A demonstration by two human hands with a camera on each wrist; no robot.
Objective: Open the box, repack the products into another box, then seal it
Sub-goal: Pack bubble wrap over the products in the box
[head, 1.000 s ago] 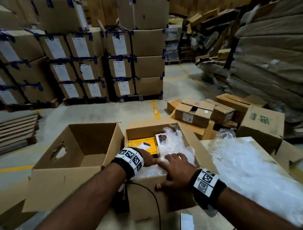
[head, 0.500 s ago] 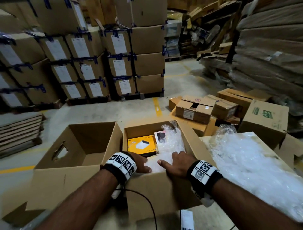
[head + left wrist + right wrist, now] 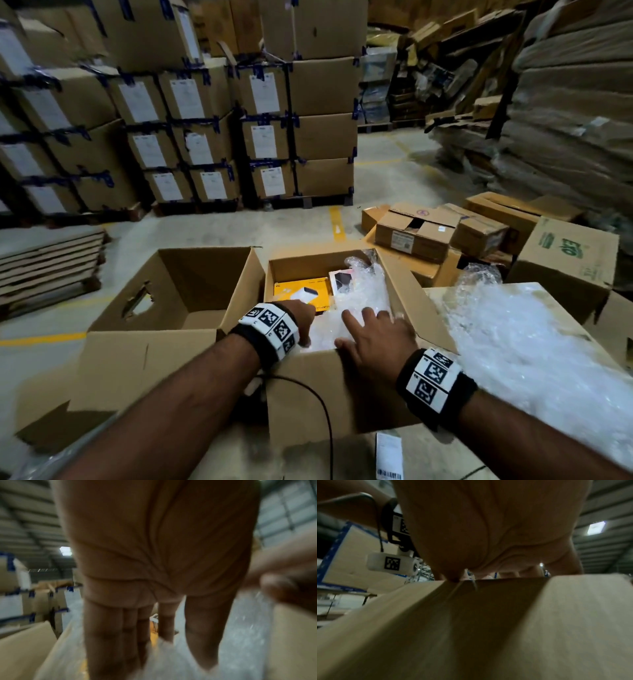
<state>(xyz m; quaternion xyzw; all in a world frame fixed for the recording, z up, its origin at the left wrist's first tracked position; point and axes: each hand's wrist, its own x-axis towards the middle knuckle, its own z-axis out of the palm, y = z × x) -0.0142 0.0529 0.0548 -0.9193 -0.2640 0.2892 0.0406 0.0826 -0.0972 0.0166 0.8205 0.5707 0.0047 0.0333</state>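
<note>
Two open cardboard boxes stand side by side. The left box (image 3: pixel 178 298) shows nothing inside. The right box (image 3: pixel 335 387) holds a yellow product box (image 3: pixel 299 289), a white product box (image 3: pixel 342 281) and crumpled bubble wrap (image 3: pixel 363 298). My left hand (image 3: pixel 303 317) reaches into its near left corner; in the left wrist view the fingers (image 3: pixel 111 635) point straight down into the bubble wrap (image 3: pixel 240 635). My right hand (image 3: pixel 373 334) lies with fingers spread on the wrap, thumb at the near rim. In the right wrist view the palm (image 3: pixel 488 534) hovers over the box wall (image 3: pixel 471 628).
A large bubble wrap sheet (image 3: pixel 531 342) covers a cardboard surface to the right. Small boxes (image 3: pixel 428 233) sit on the floor behind it. Stacked labelled cartons (image 3: pixel 205 137) fill the back left, flat cardboard (image 3: pixel 51 260) lies at far left. A barcode label (image 3: pixel 388 455) lies near me.
My right hand drew back to the box's near rim, then spread its fingers forward over the wrap again. My left hand stayed in the near left corner.
</note>
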